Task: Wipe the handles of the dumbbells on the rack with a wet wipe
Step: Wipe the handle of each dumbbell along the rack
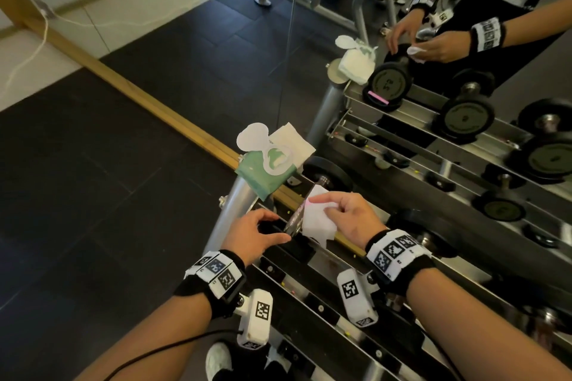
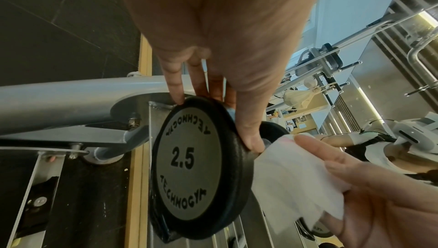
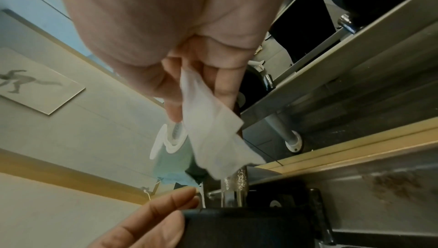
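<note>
A black 2.5 dumbbell point(image 2: 196, 158) lies at the left end of the steel rack point(image 1: 337, 260). My left hand point(image 1: 275, 227) grips the rim of its near head, thumb on one side and fingers on the other, as the left wrist view shows close up. Its chrome handle point(image 1: 294, 219) runs away from me to the far head point(image 1: 328, 176). My right hand point(image 1: 322, 207) pinches a white wet wipe point(image 1: 315, 223) between thumb and fingers. The wipe point(image 3: 213, 130) hangs against the handle point(image 3: 237, 182); I cannot tell whether it wraps it.
A green wipes pack point(image 1: 266, 170) with its lid open sits on the rack's left post. A mirror behind the rack repeats everything. More dumbbells point(image 1: 418, 226) lie further right on the rack, and lower shelves sit below my wrists. Black floor tiles point(image 1: 108, 195) spread to the left.
</note>
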`<action>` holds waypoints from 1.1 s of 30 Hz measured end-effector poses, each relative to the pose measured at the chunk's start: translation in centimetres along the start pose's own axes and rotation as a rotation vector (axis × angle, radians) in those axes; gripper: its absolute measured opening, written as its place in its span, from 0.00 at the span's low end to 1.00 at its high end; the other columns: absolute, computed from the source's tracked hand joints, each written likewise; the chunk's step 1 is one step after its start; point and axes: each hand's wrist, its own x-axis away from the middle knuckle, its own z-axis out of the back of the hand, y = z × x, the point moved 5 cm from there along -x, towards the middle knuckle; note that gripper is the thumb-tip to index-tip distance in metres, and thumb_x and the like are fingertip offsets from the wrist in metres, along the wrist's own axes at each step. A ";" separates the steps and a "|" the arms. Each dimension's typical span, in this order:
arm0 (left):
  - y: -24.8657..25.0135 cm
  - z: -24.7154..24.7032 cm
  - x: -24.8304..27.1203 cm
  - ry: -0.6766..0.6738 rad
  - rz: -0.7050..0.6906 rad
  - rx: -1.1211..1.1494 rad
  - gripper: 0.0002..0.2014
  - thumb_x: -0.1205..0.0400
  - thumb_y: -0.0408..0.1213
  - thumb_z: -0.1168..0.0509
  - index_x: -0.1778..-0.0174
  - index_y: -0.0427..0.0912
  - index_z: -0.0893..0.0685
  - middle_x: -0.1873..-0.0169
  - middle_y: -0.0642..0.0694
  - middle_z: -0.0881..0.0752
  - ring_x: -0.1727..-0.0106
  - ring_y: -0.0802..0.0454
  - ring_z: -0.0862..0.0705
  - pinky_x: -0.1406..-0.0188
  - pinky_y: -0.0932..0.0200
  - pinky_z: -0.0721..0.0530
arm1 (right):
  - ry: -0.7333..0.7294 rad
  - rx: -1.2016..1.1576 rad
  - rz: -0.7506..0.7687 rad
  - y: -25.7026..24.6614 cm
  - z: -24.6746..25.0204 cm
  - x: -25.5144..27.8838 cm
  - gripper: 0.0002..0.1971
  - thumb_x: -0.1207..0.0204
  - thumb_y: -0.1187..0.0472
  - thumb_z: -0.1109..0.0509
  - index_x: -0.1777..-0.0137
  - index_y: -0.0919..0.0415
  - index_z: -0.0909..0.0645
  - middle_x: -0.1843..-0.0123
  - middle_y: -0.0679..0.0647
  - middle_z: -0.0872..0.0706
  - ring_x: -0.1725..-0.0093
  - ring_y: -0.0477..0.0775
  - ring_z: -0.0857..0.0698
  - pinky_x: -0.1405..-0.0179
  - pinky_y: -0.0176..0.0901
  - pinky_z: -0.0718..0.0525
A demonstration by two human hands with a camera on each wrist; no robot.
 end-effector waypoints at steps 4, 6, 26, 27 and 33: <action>-0.1 0.0 -0.1 -0.006 0.010 0.022 0.20 0.30 0.50 0.19 0.48 0.69 0.20 0.45 0.65 0.18 0.39 0.56 0.18 0.36 0.47 0.16 | 0.084 0.080 0.072 -0.5 0.3 -0.2 0.15 0.18 0.59 0.32 0.36 0.42 0.15 0.50 0.29 0.16 0.42 0.32 0.17 0.28 0.48 0.22; -0.3 -0.1 -0.2 -0.007 0.014 0.032 0.21 0.31 0.50 0.19 0.46 0.68 0.20 0.41 0.62 0.17 0.37 0.55 0.18 0.35 0.44 0.16 | 0.164 0.228 0.154 -1.9 0.9 -0.7 0.21 0.17 0.61 0.34 0.28 0.39 0.22 0.49 0.39 0.16 0.45 0.42 0.16 0.32 0.44 0.20; -0.6 -0.1 -0.3 0.004 -0.019 0.024 0.23 0.31 0.54 0.20 0.41 0.63 0.17 0.38 0.59 0.17 0.35 0.59 0.22 0.35 0.55 0.24 | -0.015 0.609 0.083 -0.3 -3.0 -2.9 0.15 0.16 0.55 0.37 0.32 0.43 0.19 0.42 0.53 0.12 0.43 0.55 0.14 0.40 0.48 0.15; -0.7 -0.2 -0.3 0.004 -0.019 0.022 0.23 0.31 0.54 0.20 0.41 0.63 0.17 0.39 0.59 0.17 0.35 0.59 0.22 0.35 0.54 0.23 | -0.033 0.593 0.070 -0.2 -3.5 -2.6 0.13 0.16 0.55 0.38 0.35 0.42 0.18 0.43 0.52 0.13 0.44 0.54 0.14 0.41 0.47 0.15; -0.7 -0.1 -0.5 0.018 -0.028 0.009 0.20 0.33 0.55 0.20 0.47 0.67 0.17 0.46 0.62 0.16 0.43 0.63 0.22 0.45 0.60 0.23 | -0.132 0.347 0.012 -0.9 -4.7 -1.7 0.07 0.20 0.56 0.31 0.49 0.42 0.15 0.51 0.44 0.13 0.49 0.42 0.16 0.51 0.36 0.22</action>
